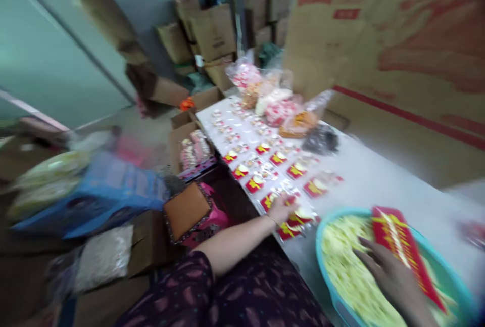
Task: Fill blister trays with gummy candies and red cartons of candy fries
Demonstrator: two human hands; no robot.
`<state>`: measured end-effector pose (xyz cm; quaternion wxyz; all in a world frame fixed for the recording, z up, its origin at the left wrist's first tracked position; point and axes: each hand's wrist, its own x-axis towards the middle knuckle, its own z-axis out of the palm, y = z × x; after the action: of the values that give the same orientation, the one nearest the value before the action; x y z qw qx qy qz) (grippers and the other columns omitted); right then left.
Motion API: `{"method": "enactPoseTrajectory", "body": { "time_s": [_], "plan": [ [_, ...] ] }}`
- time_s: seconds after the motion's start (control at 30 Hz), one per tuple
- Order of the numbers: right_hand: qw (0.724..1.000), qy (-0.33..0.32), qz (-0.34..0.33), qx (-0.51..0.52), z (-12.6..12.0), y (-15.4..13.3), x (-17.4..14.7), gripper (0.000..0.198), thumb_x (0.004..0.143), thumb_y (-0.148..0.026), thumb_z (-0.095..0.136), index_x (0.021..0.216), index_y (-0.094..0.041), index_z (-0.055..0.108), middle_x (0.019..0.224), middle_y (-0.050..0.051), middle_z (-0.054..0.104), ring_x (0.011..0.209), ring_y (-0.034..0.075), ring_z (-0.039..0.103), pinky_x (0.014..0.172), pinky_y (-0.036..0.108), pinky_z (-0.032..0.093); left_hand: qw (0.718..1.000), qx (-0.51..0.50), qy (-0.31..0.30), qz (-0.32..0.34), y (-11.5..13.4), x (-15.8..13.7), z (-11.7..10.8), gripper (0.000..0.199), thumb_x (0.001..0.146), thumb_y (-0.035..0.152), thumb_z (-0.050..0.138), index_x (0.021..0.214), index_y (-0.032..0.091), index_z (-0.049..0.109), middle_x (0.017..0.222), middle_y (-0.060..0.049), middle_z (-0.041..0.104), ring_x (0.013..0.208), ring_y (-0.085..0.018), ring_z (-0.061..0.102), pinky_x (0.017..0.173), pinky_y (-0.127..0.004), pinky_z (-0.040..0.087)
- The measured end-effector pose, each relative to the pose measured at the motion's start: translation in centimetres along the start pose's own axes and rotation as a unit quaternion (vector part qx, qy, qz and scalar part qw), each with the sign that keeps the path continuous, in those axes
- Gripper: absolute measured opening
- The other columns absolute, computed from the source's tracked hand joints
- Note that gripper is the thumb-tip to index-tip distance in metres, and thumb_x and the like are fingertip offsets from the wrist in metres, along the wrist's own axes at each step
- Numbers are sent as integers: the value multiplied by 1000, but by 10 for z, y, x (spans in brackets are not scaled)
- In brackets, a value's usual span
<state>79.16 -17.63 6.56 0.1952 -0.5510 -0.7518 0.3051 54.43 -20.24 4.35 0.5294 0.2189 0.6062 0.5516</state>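
In the head view, the person leans along a white desk (364,178), both arms out. The left hand (281,209) is down on the nearest of the small red-and-yellow packets (278,157), fingers bent over it; blur keeps me from telling whether it grips one. Those packets lie in rows along the desk's near side.

The right hand (382,266) is inside a turquoise basin (321,253), fingers a little parted over pale yellow strips (337,246); I can't tell whether it has hold of any. Just beside it, a larger red packet (401,246) leans in the basin. Farther up the desk sit plastic bags (282,109) of coloured pieces and a dark bag (321,139).
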Motion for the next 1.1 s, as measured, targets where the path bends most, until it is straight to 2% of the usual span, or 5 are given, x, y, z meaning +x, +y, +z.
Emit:
{"method": "enactPoseTrajectory", "body": {
  "time_s": [0.1, 0.3, 0.5, 0.83, 1.1],
  "plan": [
    [996, -53, 22, 71, 9, -29, -5, 35, 72, -49, 49, 88, -23, 65, 92, 8, 66, 78, 22, 62, 65, 33, 51, 997, -49, -50, -23, 4, 12, -9, 40, 66, 40, 63, 96, 15, 56, 89, -4, 65, 78, -14, 60, 81, -33, 46],
    [996, 13, -29, 87, 35, -87, 26, 29, 79, -37, 44, 89, -20, 65, 94, 7, 65, 84, 19, 59, 73, 31, 48, 981, -161, -84, -67, 15, 23, -33, 39, 73, 46, 54, 94, 14, 57, 98, -9, 64, 92, -19, 59, 85, -37, 45],
    [993, -54, -70, 78, 102, -135, 81, 22, 78, -29, 46, 84, -20, 64, 85, 6, 65, 79, 18, 58, 72, 29, 44, 992, 73, -102, 16, 18, 51, -68, 37, 68, 24, 60, 103, 15, 56, 99, -7, 64, 91, -18, 58, 86, -35, 43],
    [921, -123, 176, 326, 220, -199, 186, 27, 64, -42, 58, 58, -16, 55, 50, -1, 55, 47, 12, 50, 47, 24, 41, 937, 334, -68, 79, 64, 133, -157, 38, 70, 14, 50, 107, 16, 55, 103, -6, 63, 97, -19, 56, 89, -34, 42],
    [972, -131, 89, 173, 254, -241, 316, 22, 67, -34, 54, 55, -16, 54, 51, -2, 55, 50, 11, 50, 49, 21, 38, 926, 355, -23, 129, 102, 219, -224, 55, 78, 32, 47, 128, 15, 32, 123, -11, 49, 113, -21, 45, 95, -35, 37]
  ]
}}
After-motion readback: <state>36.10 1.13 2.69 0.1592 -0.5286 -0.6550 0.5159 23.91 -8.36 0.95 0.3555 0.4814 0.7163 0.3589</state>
